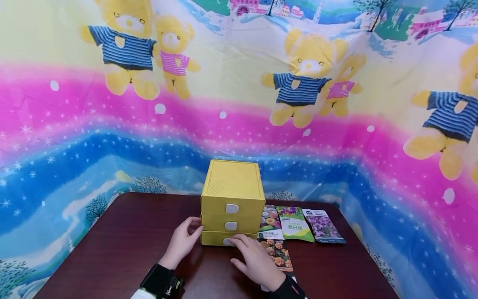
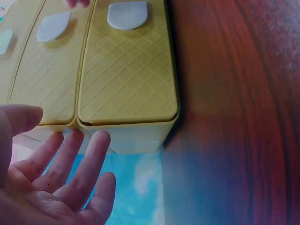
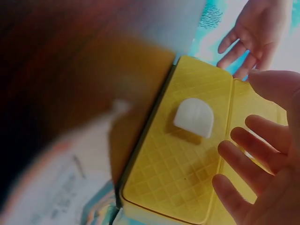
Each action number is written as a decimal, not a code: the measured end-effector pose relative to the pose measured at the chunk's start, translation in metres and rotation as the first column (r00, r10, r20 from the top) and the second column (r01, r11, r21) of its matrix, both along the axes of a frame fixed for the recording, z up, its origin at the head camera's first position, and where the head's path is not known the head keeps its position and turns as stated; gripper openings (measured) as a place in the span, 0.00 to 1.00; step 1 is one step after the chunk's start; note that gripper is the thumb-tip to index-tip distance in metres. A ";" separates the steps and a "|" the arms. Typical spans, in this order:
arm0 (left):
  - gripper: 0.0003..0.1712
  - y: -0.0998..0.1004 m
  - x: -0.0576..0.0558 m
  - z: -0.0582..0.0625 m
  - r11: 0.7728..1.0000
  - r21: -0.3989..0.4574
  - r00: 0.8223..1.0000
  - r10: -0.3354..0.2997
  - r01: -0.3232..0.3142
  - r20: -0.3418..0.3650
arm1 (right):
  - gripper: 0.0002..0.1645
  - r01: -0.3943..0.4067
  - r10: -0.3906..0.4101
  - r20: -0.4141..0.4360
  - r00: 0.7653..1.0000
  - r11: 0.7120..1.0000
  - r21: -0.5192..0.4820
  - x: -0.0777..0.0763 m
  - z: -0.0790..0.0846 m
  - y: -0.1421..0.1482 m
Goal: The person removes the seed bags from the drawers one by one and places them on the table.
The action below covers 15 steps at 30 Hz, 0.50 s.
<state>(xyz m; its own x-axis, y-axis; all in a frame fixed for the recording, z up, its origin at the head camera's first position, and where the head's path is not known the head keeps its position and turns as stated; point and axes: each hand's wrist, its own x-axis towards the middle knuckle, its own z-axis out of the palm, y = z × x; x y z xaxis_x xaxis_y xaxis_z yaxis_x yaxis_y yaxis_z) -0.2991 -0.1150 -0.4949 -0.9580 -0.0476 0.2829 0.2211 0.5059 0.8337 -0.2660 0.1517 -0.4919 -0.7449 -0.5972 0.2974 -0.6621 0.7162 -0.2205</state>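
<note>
A yellow three-drawer box (image 1: 233,182) stands on the table, its drawers pushed in and each front bearing a white tab. At its left side is my left hand (image 1: 184,241), fingers spread and loosely bent, with fingertips right at the side wall. My right hand (image 1: 257,259) is in front of the bottom drawer (image 1: 213,238), its fingertips overlapping that drawer's tab in the head view. In the right wrist view its fingers (image 3: 251,166) are extended and apart, beside the bottom drawer's white tab (image 3: 194,117), and hold nothing.
Right of the box lie flower seed packets: one with mixed blooms (image 1: 271,224), a green one (image 1: 295,224) and a purple one (image 1: 324,226). Nearer, an orange-flower packet (image 1: 278,253) lies partly behind my right hand. A bear-patterned curtain (image 1: 224,83) hangs behind the dark wooden table (image 1: 130,232).
</note>
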 end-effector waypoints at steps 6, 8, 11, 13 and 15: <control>0.14 -0.001 0.001 0.003 1.000 0.005 1.000 -0.009 0.009 0.016 | 0.35 0.007 -0.008 0.046 0.999 1.000 0.022 -0.004 -0.004 0.003; 0.15 -0.001 0.001 0.003 1.000 0.005 1.000 -0.008 0.008 0.016 | 0.36 0.004 -0.006 0.061 0.998 1.000 0.024 -0.005 -0.005 0.003; 0.15 -0.001 0.001 0.003 1.000 0.007 1.000 -0.008 0.008 0.015 | 0.37 -0.005 0.003 0.092 0.996 1.000 0.018 -0.006 -0.007 0.004; 0.14 0.000 0.001 0.003 1.000 0.008 1.000 -0.007 0.007 0.014 | 0.38 -0.013 0.011 0.105 0.994 1.000 0.017 -0.007 -0.008 0.005; 0.15 0.000 0.002 0.004 1.000 0.008 1.000 -0.007 0.007 0.014 | 0.39 -0.022 0.020 0.117 0.993 1.000 0.016 -0.007 -0.009 0.005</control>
<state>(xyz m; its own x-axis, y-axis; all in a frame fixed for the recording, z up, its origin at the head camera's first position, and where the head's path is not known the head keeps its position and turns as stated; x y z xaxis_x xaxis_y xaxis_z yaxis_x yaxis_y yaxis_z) -0.2974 -0.1152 -0.4912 -0.9621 -0.0433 0.2694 0.2130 0.4977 0.8408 -0.2734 0.1568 -0.5004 -0.7609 -0.6176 0.1990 -0.6479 0.7064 -0.2851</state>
